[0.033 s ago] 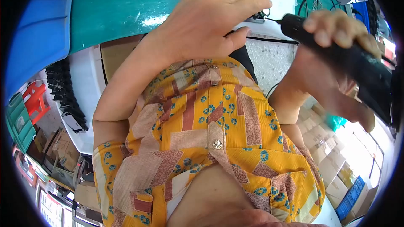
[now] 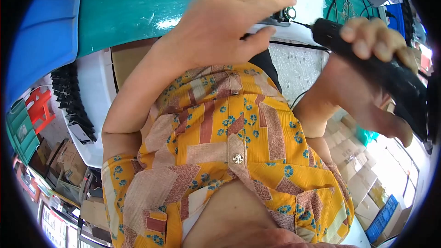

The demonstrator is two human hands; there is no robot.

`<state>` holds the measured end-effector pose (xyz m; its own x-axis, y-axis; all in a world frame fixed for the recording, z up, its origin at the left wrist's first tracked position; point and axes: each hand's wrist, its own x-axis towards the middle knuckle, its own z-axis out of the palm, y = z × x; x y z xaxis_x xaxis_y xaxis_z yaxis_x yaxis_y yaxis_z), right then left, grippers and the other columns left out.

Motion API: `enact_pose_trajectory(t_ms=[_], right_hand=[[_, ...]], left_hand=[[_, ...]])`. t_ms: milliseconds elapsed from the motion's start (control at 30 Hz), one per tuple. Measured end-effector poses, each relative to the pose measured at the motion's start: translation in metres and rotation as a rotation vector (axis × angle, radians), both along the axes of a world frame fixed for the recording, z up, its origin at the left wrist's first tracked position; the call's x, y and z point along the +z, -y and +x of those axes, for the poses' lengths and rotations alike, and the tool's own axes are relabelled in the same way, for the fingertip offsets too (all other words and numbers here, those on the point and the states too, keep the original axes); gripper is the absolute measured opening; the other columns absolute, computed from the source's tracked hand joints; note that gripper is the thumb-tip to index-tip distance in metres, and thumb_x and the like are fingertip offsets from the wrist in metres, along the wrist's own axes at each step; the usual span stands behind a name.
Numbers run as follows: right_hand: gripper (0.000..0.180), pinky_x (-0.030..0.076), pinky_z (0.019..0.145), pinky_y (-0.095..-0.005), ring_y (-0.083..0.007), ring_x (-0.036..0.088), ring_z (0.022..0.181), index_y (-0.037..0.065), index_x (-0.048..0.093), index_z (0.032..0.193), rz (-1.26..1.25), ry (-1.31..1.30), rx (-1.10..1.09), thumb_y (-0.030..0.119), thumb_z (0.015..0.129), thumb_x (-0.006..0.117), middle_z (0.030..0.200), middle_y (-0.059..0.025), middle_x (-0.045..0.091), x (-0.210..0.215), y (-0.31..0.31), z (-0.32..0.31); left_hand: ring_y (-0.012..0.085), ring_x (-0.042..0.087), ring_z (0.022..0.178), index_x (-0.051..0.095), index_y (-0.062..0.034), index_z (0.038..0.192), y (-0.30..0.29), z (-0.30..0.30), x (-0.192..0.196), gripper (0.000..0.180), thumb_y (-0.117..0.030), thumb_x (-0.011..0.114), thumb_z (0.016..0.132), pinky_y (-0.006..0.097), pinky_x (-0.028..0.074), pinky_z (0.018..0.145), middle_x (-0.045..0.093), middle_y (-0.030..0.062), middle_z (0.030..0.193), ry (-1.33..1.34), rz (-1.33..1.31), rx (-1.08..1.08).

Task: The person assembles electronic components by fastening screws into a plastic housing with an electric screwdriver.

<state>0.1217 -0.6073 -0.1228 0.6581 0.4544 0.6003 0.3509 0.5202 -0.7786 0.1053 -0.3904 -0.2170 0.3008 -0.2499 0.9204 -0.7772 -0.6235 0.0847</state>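
Note:
My left hand (image 2: 229, 18) reaches over the teal bench, its fingers and thumb closed around a small dark device (image 2: 281, 16) with a round knob at its end. A thin black cable (image 2: 294, 43) runs along the white strip just below it. My right hand (image 2: 367, 82) is wrapped around a thick black handheld tool (image 2: 390, 76), whose tip points left toward the device and ends a short way from it. My orange patterned shirt (image 2: 229, 156) fills the lower middle and hides whatever is beneath.
A teal bench top (image 2: 128, 9) spans the top, with a blue bin (image 2: 41, 32) at its left. A row of black parts (image 2: 73, 105) lies on a white tray. A red crate (image 2: 39, 103) and green crate (image 2: 18, 133) stand left; cardboard boxes (image 2: 353, 165) right.

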Motion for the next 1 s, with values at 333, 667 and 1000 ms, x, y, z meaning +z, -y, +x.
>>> enact_pose_trajectory(t_ms=[333, 667, 1000], right_hand=[[0.099, 0.048, 0.078, -0.0439, -0.0258, 0.062, 0.084, 0.011, 0.072, 0.113, 0.100, 0.043, -0.102, 0.098, 0.075, 0.045, 0.098, -0.0129, 0.065, -0.031, 0.028, 0.032], [0.098, 0.048, 0.077, -0.0431, -0.0246, 0.060, 0.081, 0.012, 0.070, 0.108, 0.051, 0.008, -0.216, 0.099, 0.070, 0.049, 0.095, -0.0114, 0.062, -0.043, 0.035, 0.032], [0.099, 0.047, 0.077, -0.0421, -0.0232, 0.059, 0.080, 0.012, 0.068, 0.108, 0.060, -0.019, -0.234, 0.100, 0.065, 0.055, 0.094, -0.0097, 0.061, -0.048, 0.029, 0.024]], left_hand=[[0.0266, 0.057, 0.077, 0.071, -0.0070, 0.085, -0.025, -0.057, 0.045, 0.019, 0.003, 0.075, 0.069, 0.038, 0.043, 0.072, 0.063, 0.0042, 0.079, -0.569, 0.070, 0.273], [0.0248, 0.054, 0.073, 0.072, -0.0082, 0.083, -0.016, -0.048, 0.047, 0.018, 0.001, 0.078, 0.069, 0.039, 0.039, 0.071, 0.058, 0.0025, 0.075, -0.710, 0.008, 0.229], [0.0246, 0.053, 0.073, 0.071, -0.0071, 0.081, -0.020, -0.051, 0.048, 0.014, 0.000, 0.077, 0.071, 0.039, 0.039, 0.071, 0.056, 0.0038, 0.075, -0.708, 0.061, 0.214]])
